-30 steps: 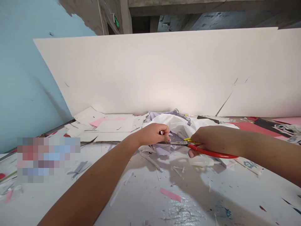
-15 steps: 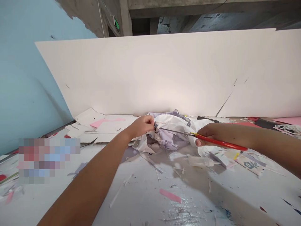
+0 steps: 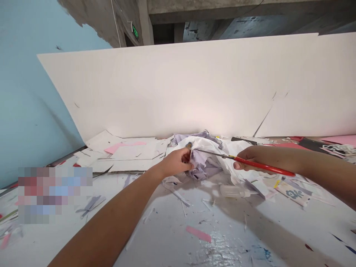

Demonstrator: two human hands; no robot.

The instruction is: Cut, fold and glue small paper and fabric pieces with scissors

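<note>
My left hand (image 3: 179,162) pinches the edge of a crumpled bundle of white and lilac cloth (image 3: 201,163) at the middle of the table. My right hand (image 3: 250,157) is wrapped round the red handles of a pair of scissors (image 3: 267,168). Their thin metal blades point left, and the tip reaches the cloth just beside my left fingers. Whether the blades are parted is hard to make out. A clear squeeze bottle (image 3: 233,191) lies on its side below the bundle.
White board pieces (image 3: 130,165) with pink paper (image 3: 118,147) lie back left. A tall white panel (image 3: 178,89) stands behind. A printed packet (image 3: 294,193), a pink strip (image 3: 198,234) and scraps litter the tabletop (image 3: 167,241). White cord (image 3: 339,149) lies far right.
My left hand has moved right and slightly down along the cloth, its fingers now lower on the edge. The scissors have shifted only slightly. The camera view has turned a little.
</note>
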